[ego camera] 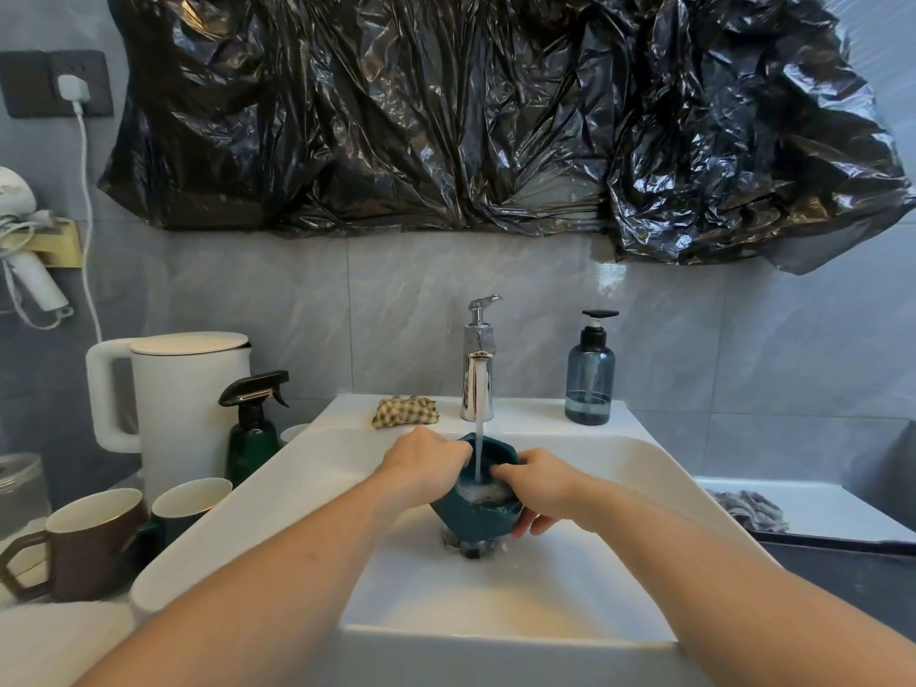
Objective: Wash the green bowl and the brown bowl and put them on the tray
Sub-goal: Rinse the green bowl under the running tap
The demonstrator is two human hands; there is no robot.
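Gripping green bowl under running tap, both hands.

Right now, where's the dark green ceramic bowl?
Head view, centre: the dark green ceramic bowl is over the white sink, under the chrome faucet, held by left hand and right hand.

Both hands, left hand and right hand, grip green bowl under running faucet.

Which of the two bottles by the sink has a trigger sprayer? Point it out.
The dark green spray bottle left of the sink, beside the white kettle. The blue-grey bottle right of the tap has a push-down pump instead.
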